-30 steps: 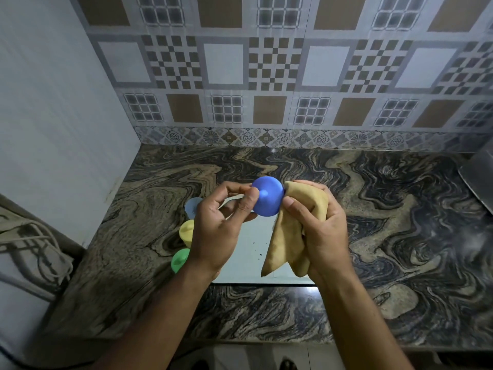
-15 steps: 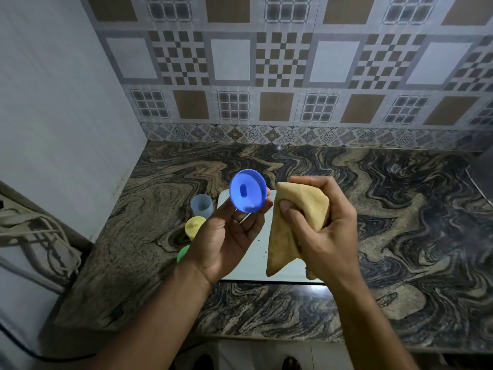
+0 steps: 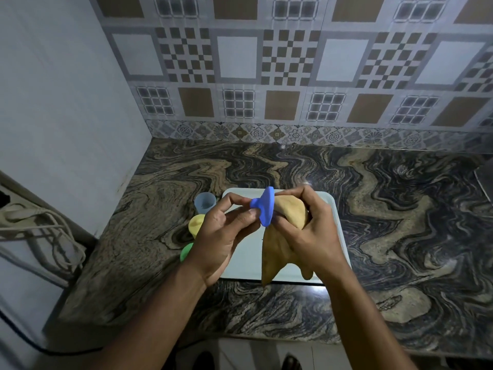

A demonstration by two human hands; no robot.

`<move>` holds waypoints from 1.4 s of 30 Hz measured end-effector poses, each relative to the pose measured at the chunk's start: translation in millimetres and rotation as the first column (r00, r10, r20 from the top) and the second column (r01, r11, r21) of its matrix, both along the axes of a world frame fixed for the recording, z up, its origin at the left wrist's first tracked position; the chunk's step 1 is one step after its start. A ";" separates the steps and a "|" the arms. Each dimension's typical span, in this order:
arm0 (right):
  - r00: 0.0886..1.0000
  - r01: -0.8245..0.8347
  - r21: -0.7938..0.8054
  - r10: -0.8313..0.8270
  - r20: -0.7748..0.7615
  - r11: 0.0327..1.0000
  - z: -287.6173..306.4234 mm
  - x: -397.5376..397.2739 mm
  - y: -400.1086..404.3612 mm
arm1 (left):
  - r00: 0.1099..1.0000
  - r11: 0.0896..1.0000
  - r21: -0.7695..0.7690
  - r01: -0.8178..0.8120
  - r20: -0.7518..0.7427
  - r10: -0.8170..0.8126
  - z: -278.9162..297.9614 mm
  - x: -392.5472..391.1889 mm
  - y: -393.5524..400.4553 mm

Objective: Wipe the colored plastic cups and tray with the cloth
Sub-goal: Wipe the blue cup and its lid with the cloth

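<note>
My left hand point(image 3: 222, 237) pinches a blue plastic piece point(image 3: 265, 206), a round disc with a small knob, held edge-on above the tray. My right hand point(image 3: 306, 231) grips a tan cloth point(image 3: 280, 241) and presses it against the far face of the blue piece; the cloth's ends hang down over the tray. The white rectangular tray point(image 3: 338, 236) lies flat on the counter under both hands. To its left stand a pale blue cup point(image 3: 204, 202), a yellow cup point(image 3: 196, 225) and a green cup point(image 3: 186, 251), the last two partly hidden by my left hand.
The marbled stone counter point(image 3: 400, 222) runs right and back to a tiled wall. A plain wall closes the left side. Cables point(image 3: 40, 225) lie on a ledge at the left. A metal edge point(image 3: 484, 180) shows at the far right.
My left hand turned the blue piece from face-on to edge-on, and my right hand brought the cloth up against it. The camera view also tilted down.
</note>
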State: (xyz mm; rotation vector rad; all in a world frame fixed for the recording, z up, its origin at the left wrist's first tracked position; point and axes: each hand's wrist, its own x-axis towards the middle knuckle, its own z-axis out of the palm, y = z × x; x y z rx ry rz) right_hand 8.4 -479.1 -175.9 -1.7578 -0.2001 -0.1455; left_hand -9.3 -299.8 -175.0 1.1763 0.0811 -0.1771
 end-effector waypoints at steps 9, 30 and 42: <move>0.997 -0.054 0.022 0.055 -0.058 0.998 -15.4 -2.2 10.7 | 0.986 0.881 0.457 -0.122 0.159 0.054 -9.7 11.4 14.5; 0.993 -0.008 -0.042 0.003 -0.120 0.999 -46.4 18.3 4.0 | 0.978 0.332 0.923 -0.197 0.162 0.131 -108.0 140.2 131.9; 0.991 0.000 -0.043 -0.006 -0.137 0.999 -54.6 19.5 -1.0 | 0.990 0.330 0.934 -0.134 0.110 0.091 -137.9 152.7 135.5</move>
